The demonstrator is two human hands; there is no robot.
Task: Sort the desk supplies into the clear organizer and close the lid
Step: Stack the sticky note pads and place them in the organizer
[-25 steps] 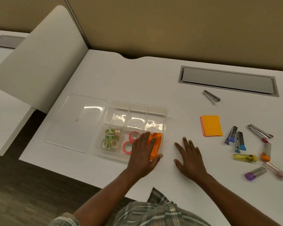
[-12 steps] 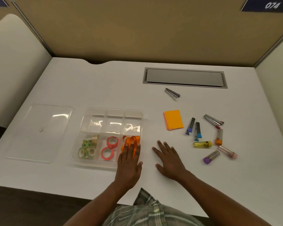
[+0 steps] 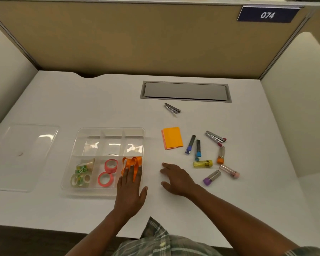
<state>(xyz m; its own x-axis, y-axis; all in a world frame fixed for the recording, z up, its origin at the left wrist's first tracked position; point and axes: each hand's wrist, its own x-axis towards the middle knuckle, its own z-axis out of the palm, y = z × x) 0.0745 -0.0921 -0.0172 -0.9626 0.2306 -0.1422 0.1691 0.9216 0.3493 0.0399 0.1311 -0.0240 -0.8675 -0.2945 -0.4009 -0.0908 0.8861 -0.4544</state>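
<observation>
**Head view, left to right.** A clear lid (image 3: 24,156) lies flat on the white surface (image 3: 81,100), to the left of the clear organizer (image 3: 107,130) and not touching it. The organizer stands open and has six compartments in two rows.

In the near row, green-patterned tape rolls (image 3: 80,174) fill the left compartment. Two pink tape rolls (image 3: 107,172) lie in the middle one, and orange bands (image 3: 132,160) in the right one.

The left hand (image 3: 130,191) reaches over the organizer's near wall. Its grip is slack: the fingers are straight, laid on the orange bands and curled round nothing.

Near the organizer's right side, the right hand (image 3: 175,178) rests palm down on the surface. Its fingers are spread and its grip holds nothing.

Beyond the right hand lies an orange sticky-note pad (image 3: 172,137). Farther back is a small grey stapler (image 3: 171,108), near a recessed grey hatch (image 3: 186,91).

To the right of the pad, loose on the surface, are:
- a purple-ended case (image 3: 190,145) and a blue-ended case (image 3: 198,148), side by side
- a yellow tube (image 3: 202,163)
- a purple-capped tube (image 3: 211,177)
- a red-tipped stapler (image 3: 215,137)
- an orange-capped tube (image 3: 220,155)
- a pink-capped tube (image 3: 229,171)

A plate reading 074 (image 3: 267,15) hangs on the partition at the upper right.
</observation>
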